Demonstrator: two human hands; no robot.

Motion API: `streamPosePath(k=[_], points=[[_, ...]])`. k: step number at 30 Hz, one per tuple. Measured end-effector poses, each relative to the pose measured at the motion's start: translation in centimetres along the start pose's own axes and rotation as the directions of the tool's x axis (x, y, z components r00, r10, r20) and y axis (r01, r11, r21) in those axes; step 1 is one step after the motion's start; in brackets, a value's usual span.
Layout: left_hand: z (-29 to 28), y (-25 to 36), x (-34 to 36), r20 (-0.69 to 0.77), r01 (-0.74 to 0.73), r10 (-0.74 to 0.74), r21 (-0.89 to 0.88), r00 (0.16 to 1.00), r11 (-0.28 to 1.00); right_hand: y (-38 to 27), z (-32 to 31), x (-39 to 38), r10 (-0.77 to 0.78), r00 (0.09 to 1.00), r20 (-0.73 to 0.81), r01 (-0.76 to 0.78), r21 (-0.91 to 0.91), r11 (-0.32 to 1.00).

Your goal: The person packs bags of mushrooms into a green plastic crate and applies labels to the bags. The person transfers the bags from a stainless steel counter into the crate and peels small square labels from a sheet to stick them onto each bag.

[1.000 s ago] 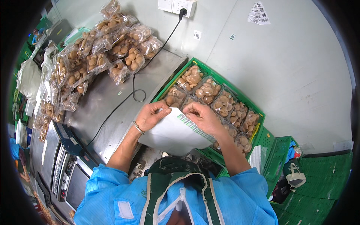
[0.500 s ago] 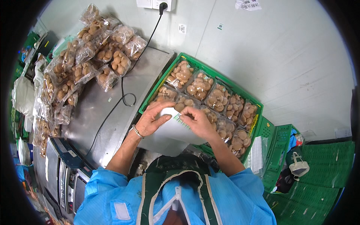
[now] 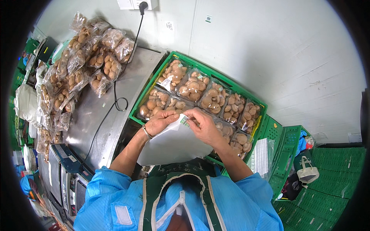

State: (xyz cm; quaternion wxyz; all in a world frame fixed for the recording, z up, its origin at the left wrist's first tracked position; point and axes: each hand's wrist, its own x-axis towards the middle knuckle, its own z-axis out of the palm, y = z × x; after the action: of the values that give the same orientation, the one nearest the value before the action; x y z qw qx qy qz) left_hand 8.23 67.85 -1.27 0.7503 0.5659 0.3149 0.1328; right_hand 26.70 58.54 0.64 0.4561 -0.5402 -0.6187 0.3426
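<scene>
Between my hands is a white sheet of labels [image 3: 165,148], its top edge bent over. My left hand [image 3: 160,122] grips the sheet's upper edge between thumb and fingers. A small green-and-white label [image 3: 184,121] shows at that edge, and the fingers of my right hand [image 3: 203,126] pinch it; whether it has come off the sheet I cannot tell. Just beyond my hands stands a green plastic crate [image 3: 227,85] with rows of clear-wrapped mushroom packs [image 3: 193,87]. Some packs bear small labels on top. My hands and the sheet cover part of the near row.
On the steel table [image 3: 90,115] at left lies a heap of bagged mushrooms [image 3: 75,79], with a black cable [image 3: 115,96] running past it. A dark boxy machine [image 3: 61,165] stands at lower left. More green crates [image 3: 283,161] and a white stack of sheets [image 3: 261,158] are at right.
The view has shifted, so the crate appears further left. My left hand has folded the sheet's top edge over. My right fingers have stayed pinched at the green label.
</scene>
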Motion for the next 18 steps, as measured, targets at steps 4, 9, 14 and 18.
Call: streamPosePath(k=[4, 9, 14, 18], points=[[1.2, -0.2, 1.4, 0.09, -0.006, 0.017, -0.112, 0.996, 0.994, 0.3, -1.2, -1.2, 0.032, 0.998, -0.054, -0.032, -0.004, 0.999], [2.5, -0.6, 2.9, 0.181, 0.203, -0.147, -0.351, 0.972, 0.914, 0.0, -3.1, -2.0, 0.013, 0.999, -0.032, -0.013, -0.028, 1.0], [4.4, 0.5, 3.5, 0.196, 0.354, -0.298, -0.402, 0.934, 0.844, -0.1, -4.6, -3.1, -0.021, 1.0, -0.007, 0.02, -0.056, 0.998], [5.8, -0.2, 4.5, 0.214, 0.42, -0.365, -0.355, 0.906, 0.835, 0.7, -5.8, -4.2, -0.053, 0.998, 0.034, 0.056, -0.095, 0.994]])
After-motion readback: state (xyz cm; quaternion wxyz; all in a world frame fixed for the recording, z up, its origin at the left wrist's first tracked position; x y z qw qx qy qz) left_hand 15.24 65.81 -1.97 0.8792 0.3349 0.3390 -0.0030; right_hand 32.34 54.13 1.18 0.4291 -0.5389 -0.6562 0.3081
